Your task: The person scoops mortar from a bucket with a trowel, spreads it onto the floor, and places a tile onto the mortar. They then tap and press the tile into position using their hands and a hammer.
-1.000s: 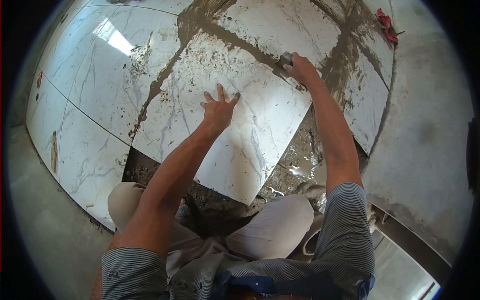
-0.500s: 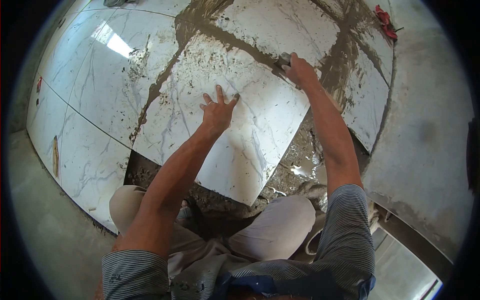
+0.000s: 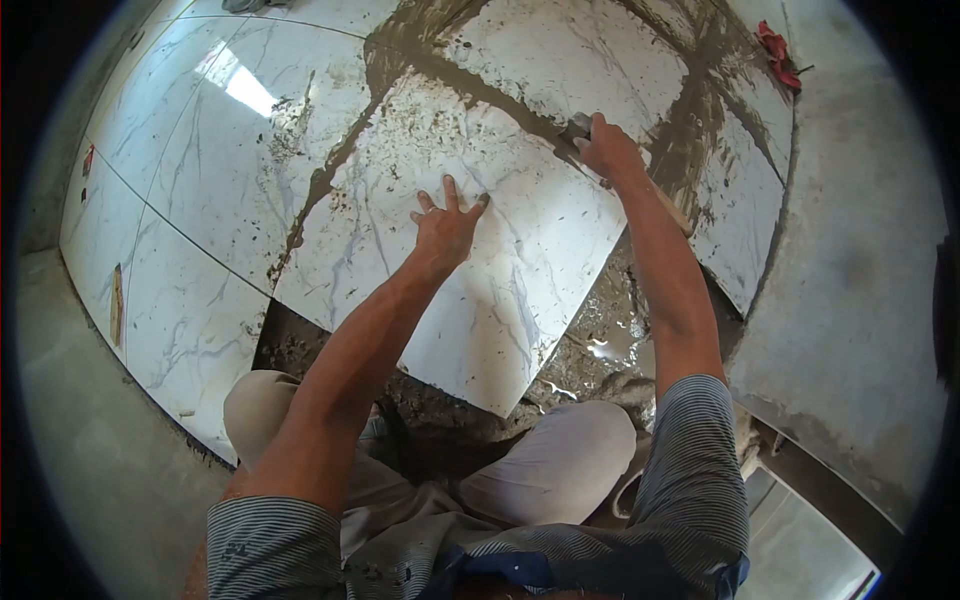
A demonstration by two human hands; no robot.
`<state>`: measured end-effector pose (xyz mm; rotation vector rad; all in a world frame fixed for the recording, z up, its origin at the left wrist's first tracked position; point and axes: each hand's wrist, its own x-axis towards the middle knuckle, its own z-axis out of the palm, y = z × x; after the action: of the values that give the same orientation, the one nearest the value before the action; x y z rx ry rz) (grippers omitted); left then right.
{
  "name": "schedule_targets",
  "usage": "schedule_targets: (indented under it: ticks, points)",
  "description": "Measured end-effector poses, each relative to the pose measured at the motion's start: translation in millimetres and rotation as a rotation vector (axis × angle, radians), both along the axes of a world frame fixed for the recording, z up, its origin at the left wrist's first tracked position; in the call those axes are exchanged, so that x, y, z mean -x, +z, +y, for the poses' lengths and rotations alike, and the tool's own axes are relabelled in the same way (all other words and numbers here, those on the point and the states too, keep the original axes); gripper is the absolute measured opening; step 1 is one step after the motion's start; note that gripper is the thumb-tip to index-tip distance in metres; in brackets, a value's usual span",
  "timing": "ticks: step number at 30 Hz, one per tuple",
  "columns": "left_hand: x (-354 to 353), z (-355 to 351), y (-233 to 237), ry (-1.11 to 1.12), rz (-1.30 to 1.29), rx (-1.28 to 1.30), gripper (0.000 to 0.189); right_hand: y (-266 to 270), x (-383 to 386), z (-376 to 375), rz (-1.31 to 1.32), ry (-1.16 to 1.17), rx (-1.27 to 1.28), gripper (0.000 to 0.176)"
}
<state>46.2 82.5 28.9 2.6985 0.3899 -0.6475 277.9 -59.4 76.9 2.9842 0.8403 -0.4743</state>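
Note:
My left hand [image 3: 446, 226] lies flat with spread fingers on a white marbled tile [image 3: 480, 290] spattered with mortar bits. Above and to its right, my right hand [image 3: 608, 152] is closed around a small grey tool [image 3: 577, 127], whose shape is partly hidden by the fingers. The tool rests at the mortar-covered joint [image 3: 500, 98] along the tile's upper right edge. Grey-brown mortar also smears the joint [image 3: 325, 175] on the tile's left side.
Wet mortar [image 3: 600, 320] shows beside and below the tile. More tiles [image 3: 205, 255] lie at the left. A red scrap [image 3: 776, 55] sits at the upper right, near a grey concrete surface [image 3: 850, 240]. A wooden piece [image 3: 672, 210] is beside my right forearm.
The whole view has shifted slightly, with the tiles now a little further right and down. Both hands keep nearly the same places on the tile and joint.

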Motion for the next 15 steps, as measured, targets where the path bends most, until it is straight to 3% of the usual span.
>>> schedule_targets:
  ticks: [5, 7, 11, 12, 13, 14, 15]
  points:
    - [-1, 1, -4, 0.005, 0.022, -0.022, 0.09, 0, 5, -5, -0.008, 0.053, -0.036, 0.041]
    - [1, 1, -13, 0.009, -0.019, -0.032, 0.09, 6, 16, -14, -0.005, -0.03, -0.152, 0.046]
    - [-1, 2, -10, 0.029, 0.031, 0.009, 0.079, 9, 43, -60, -0.094, 0.04, -0.434, 0.053]
    - [-4, 2, -34, 0.086, -0.009, 0.006, 0.069, 20, 54, -67, 0.207, -0.212, -0.497, 0.054]
    - [-4, -2, -60, 0.146, -0.045, 0.001, 0.061, 48, 78, -66, 0.344, -0.308, -0.555, 0.052]
    - [-4, -5, -65, 0.323, -0.187, 0.147, 0.054, 29, 79, -92, 0.459, -0.259, -0.778, 0.05]
    - [-4, -6, -66, 0.493, -0.34, 0.287, 0.048, 35, 93, -103, 0.581, -0.374, -0.844, 0.053]
